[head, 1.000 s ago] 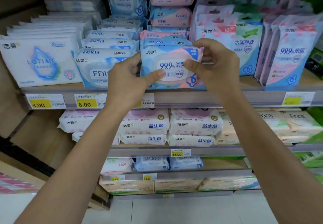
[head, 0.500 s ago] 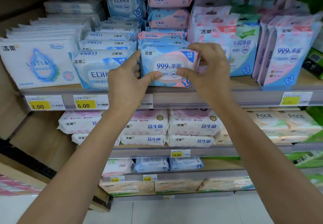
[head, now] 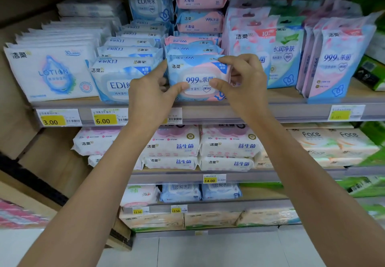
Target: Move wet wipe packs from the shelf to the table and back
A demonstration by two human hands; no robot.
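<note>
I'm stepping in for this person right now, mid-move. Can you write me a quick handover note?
Left hand: grips the left side of the pink and blue wipe pack, thumb on its front.
Right hand: grips its upper right corner, thumb on the front.
The wipe pack stands upright at the front of its row on the upper shelf, with matching packs lined up behind it.
Done: unclear. This view cannot tell whether the pack is coming out or going back in.
Left: the table is not in view. Finish this pack's move, then carry on with the others.
</note>
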